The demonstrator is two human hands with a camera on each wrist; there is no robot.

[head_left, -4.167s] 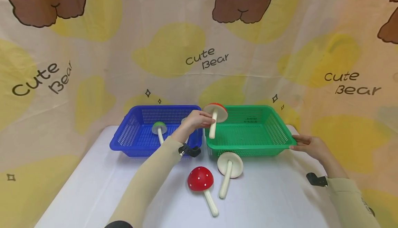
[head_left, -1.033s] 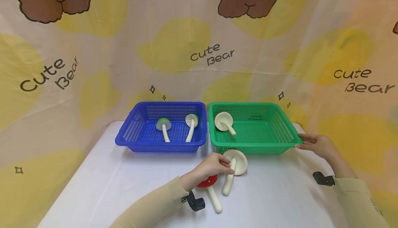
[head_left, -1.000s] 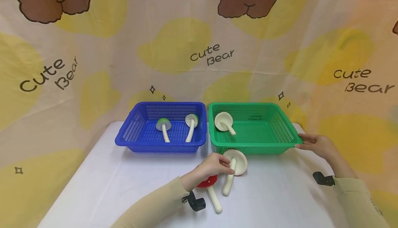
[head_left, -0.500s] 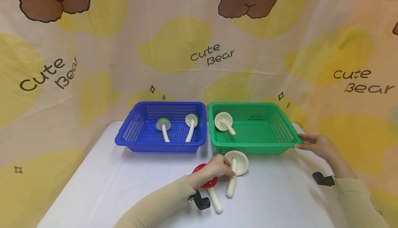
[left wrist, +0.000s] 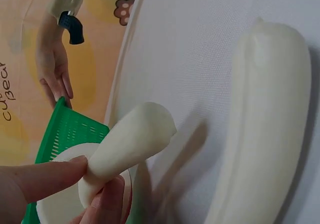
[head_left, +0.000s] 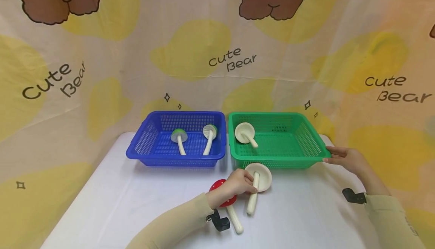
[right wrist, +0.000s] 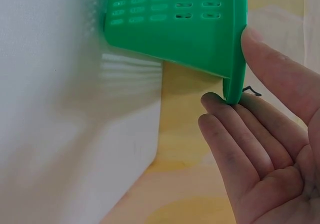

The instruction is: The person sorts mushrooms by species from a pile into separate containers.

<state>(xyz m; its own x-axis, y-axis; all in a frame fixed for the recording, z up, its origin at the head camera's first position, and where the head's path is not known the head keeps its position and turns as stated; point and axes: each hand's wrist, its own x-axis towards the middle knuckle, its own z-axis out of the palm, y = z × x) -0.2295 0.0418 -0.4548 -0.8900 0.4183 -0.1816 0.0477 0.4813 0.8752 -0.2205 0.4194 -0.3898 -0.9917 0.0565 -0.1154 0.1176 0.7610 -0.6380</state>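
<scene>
My left hand [head_left: 239, 182] pinches the white stem of a toy mushroom [head_left: 264, 179] between thumb and fingers, just in front of the green basket. In the left wrist view the held stem [left wrist: 135, 139] stands off the cloth, its shadow apart from it. Below my left hand lies a red toy mushroom with white dots [head_left: 219, 185], its cap partly hidden by the hand and its stem [head_left: 234, 219] towards me. My right hand [head_left: 346, 160] holds the right front corner of the green basket [head_left: 272, 158], thumb on the rim and fingertips behind it in the right wrist view.
A blue basket [head_left: 176, 157] stands left of the green one. It holds two green-capped toy mushrooms [head_left: 179, 135]. In the green basket, a toy mushroom [head_left: 244, 132] lies with its pale underside showing. A printed curtain [head_left: 190, 53] hangs behind the white-covered table [head_left: 153, 196].
Earlier my left hand carried a red-capped mushroom over the green basket; that mushroom now lies inside. The left hand has come down to the second mushroom's stem and shifted it slightly. The right hand has stayed.
</scene>
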